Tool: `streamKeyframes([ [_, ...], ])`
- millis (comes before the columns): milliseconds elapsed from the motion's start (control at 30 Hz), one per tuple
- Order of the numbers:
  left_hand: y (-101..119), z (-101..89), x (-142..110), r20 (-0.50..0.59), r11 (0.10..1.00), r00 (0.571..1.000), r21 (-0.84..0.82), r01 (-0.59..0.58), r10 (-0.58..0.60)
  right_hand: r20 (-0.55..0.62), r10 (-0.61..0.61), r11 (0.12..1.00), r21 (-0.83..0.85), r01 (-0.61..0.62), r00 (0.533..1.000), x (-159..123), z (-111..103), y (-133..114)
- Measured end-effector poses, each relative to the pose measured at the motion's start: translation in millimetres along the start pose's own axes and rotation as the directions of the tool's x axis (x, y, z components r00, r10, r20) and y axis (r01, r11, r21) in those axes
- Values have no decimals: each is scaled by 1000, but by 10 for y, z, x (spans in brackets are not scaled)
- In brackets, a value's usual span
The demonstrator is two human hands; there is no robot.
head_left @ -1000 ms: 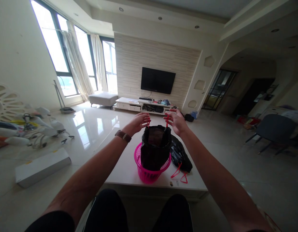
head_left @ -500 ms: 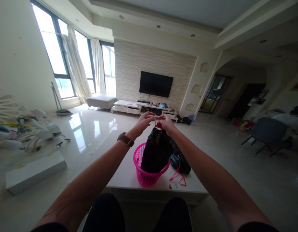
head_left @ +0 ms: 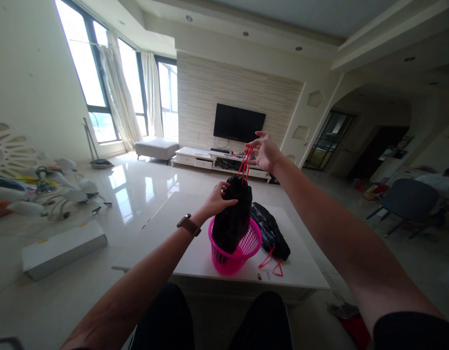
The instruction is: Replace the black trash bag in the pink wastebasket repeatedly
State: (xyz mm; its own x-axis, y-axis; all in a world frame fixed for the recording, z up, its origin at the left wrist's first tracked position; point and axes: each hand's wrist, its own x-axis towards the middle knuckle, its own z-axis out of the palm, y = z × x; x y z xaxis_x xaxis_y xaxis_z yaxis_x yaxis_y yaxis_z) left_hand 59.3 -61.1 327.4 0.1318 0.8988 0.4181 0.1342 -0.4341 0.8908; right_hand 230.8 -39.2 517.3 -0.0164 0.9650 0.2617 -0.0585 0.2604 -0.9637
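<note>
A black drawstring trash bag (head_left: pixel 230 226) stands partly inside a pink perforated basket (head_left: pixel 230 265) on the white table, its neck gathered at the top. My right hand (head_left: pixel 264 153) is raised above it, pinching the red drawstrings (head_left: pixel 245 165), which are pulled taut upward. Lower down, my left hand (head_left: pixel 220 199) is closed on the upper side of the bag, thumb across its front. Just right of the basket lies a second black bag (head_left: pixel 271 233), with its red drawstring loops (head_left: pixel 277 268) spread on the tabletop.
The white table (head_left: pixel 188 257) is in front of my knees. A long white box (head_left: pixel 66 248) lies on the floor at left, near a pile of lamp parts (head_left: pixel 71 189). A dark chair (head_left: pixel 408 199) stands at right. Beyond are a TV stand (head_left: pixel 190 158) and a grey bench (head_left: pixel 157 147).
Both hands held the drawstrings apart over an open bag, then came together and the mouth gathered shut. My right hand has since risen with the strings; my left has moved down onto the bag.
</note>
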Motion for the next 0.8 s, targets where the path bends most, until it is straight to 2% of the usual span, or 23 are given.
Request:
streamKeyframes([
  [67,-11,75,32,-38,992,993,77,-105,108,-20,-64,998,-12,63,998,0,6,-41],
  [133,-10,135,57,-58,981,984,100,-163,170,-38,-79,995,-65,76,996,-5,10,-67],
  [233,25,191,74,-78,976,975,89,-199,206,-69,-14,993,-117,6,998,-15,15,-113],
  [367,75,205,63,-68,971,974,122,-205,215,-151,62,998,-24,-66,987,-17,2,-280],
  [467,62,201,28,-19,972,989,189,-141,148,-163,193,980,73,-183,968,3,-26,-481],
  [500,47,203,10,5,971,994,213,-110,111,-150,203,977,94,-190,968,14,-34,-546],
  [667,-115,239,-154,47,958,999,286,13,-28,-153,76,995,74,-65,985,135,-78,-761],
  [733,-256,230,-269,41,946,996,319,64,-81,-131,73,997,29,-70,989,204,-142,-807],
  [800,-457,186,-416,70,924,984,360,129,-165,-93,14,999,-30,-16,996,252,-230,-846],
])
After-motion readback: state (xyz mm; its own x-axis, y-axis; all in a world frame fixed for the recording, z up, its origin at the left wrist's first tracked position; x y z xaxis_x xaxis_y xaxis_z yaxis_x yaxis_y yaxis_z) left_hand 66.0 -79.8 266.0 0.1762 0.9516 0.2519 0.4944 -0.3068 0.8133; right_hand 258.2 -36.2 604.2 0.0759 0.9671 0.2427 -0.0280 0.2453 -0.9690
